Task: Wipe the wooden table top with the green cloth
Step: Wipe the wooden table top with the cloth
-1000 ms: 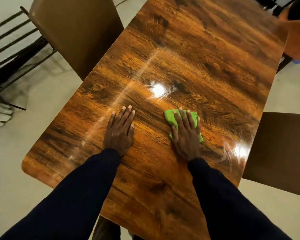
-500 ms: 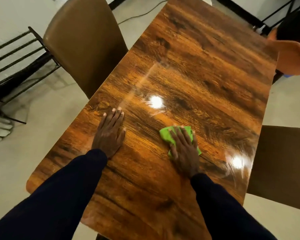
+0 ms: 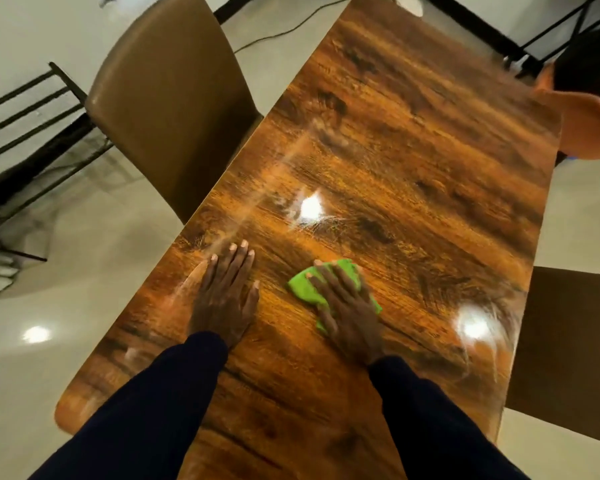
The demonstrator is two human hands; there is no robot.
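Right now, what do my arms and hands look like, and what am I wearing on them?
Both arms are covered by long, plain dark navy sleeves. The left sleeve and right sleeve each end at the wrist. The left hand and right hand are bare, with no gloves, rings, watch or markings visible.

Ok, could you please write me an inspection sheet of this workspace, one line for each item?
Surface: glossy wooden table top, with light glare and faint streaks.
Job's things: green cloth, crumpled, on the table top under the right hand.
Clutter: nothing seen.
Hands: left hand flat on bare wood, fingers straight; right hand pressing flat on the cloth.
Cables: one thin cable on the floor beyond the tan chair.
Surroundings: tan chair at the left edge; dark brown chair at the right edge; black metal frame far left; another person's orange garment at the far right corner.
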